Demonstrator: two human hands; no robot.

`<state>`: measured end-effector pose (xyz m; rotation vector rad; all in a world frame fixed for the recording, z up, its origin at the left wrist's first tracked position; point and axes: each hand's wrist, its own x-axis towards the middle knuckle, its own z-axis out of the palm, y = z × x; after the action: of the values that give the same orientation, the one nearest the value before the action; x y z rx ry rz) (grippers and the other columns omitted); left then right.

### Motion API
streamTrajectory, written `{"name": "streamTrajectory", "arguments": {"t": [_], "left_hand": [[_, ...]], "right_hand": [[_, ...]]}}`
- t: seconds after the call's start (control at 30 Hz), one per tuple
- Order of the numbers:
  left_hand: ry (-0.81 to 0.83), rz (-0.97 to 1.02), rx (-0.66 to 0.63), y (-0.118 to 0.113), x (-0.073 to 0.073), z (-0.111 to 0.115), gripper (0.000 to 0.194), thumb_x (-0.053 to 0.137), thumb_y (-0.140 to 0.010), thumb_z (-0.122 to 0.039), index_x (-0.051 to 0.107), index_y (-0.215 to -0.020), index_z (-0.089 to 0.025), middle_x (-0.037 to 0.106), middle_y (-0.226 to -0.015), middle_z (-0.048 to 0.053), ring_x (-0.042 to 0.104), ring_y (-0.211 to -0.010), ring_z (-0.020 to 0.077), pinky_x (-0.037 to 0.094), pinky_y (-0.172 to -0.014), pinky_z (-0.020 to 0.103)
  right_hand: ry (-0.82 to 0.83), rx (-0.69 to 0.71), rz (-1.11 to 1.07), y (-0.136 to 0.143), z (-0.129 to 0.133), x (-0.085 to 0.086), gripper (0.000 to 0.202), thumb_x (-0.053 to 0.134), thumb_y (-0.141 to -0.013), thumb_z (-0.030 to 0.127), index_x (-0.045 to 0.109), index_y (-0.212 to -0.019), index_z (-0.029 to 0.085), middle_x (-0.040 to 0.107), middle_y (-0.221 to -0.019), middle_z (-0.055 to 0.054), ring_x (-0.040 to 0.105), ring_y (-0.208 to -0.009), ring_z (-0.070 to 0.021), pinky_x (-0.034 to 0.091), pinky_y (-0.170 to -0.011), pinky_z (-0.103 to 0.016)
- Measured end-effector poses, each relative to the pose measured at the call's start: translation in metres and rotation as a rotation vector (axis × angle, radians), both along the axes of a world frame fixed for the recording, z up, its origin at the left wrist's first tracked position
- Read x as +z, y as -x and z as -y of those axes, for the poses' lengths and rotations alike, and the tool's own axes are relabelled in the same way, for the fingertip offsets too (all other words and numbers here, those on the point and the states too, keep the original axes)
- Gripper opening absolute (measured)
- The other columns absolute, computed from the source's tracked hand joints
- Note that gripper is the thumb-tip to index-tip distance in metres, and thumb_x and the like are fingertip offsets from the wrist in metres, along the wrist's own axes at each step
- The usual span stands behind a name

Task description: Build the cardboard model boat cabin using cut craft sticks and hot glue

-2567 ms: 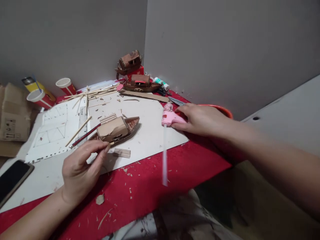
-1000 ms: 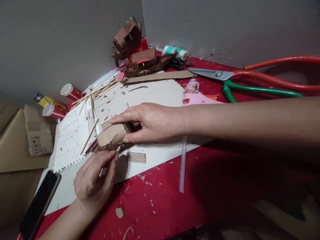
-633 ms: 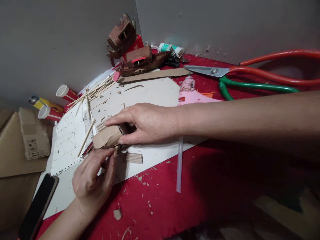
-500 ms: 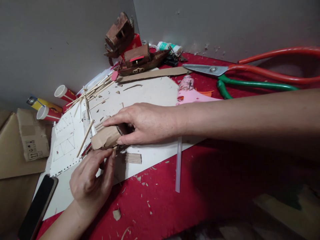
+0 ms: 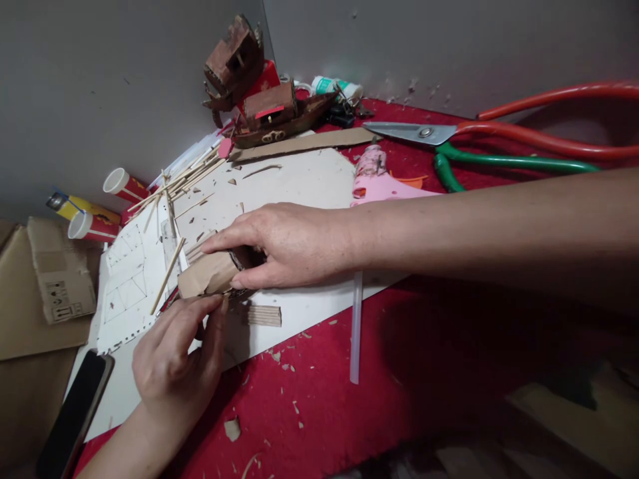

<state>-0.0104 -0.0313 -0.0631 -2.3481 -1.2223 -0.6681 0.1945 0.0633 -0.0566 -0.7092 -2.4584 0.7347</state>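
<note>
A curved piece of brown cardboard (image 5: 208, 274), shaped like a small arched roof, lies on the white sheet. My right hand (image 5: 279, 246) reaches in from the right and grips it, the index finger along its far side and the thumb on the near end. At its near edge my left hand (image 5: 180, 352) has thumb and fingertips pinched together; what is between them is too small to make out. A short strip of corrugated cardboard (image 5: 264, 316) rests just beside the hands. Part of the arched piece is hidden under my right hand.
Beyond the hands are a brown model boat (image 5: 279, 120), bamboo sticks (image 5: 174, 183) and a long cardboard strip (image 5: 309, 143). Large scissors (image 5: 434, 133) and a pink glue gun (image 5: 374, 176) lie to the right. A phone (image 5: 74, 412), paper cups (image 5: 92, 226) and a carton (image 5: 34, 293) are left.
The whole view shifts slightly to the left and up. Both hands keep their hold at the cardboard piece, with hardly any movement relative to it.
</note>
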Motion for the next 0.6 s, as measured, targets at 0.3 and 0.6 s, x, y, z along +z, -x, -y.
{"name": "streamTrajectory", "arguments": {"t": [0.3, 0.6], "left_hand": [[0.024, -0.016, -0.020, 0.0009, 0.0017, -0.0022, 0.013, 0.071, -0.081, -0.009, 0.065, -0.089, -0.018, 0.071, -0.073, -0.001, 0.063, -0.056, 0.0103, 0.049, -0.057, 0.021], [-0.056, -0.011, -0.074, 0.0095, -0.0057, -0.0013, 0.026, 0.076, -0.075, -0.004, 0.070, -0.099, -0.015, 0.077, -0.085, 0.006, 0.073, -0.074, 0.0171, 0.055, -0.071, 0.025]], "right_hand": [[0.003, 0.040, -0.013, -0.0018, -0.0008, -0.0004, 0.051, 0.066, -0.086, 0.021, 0.058, -0.136, 0.019, 0.070, -0.121, -0.006, 0.064, -0.102, -0.0196, 0.045, -0.084, -0.030], [0.035, 0.011, 0.003, -0.0022, 0.0006, 0.0014, 0.055, 0.068, -0.086, 0.021, 0.055, -0.139, 0.016, 0.068, -0.126, -0.009, 0.063, -0.108, -0.0211, 0.045, -0.088, -0.031]]}}
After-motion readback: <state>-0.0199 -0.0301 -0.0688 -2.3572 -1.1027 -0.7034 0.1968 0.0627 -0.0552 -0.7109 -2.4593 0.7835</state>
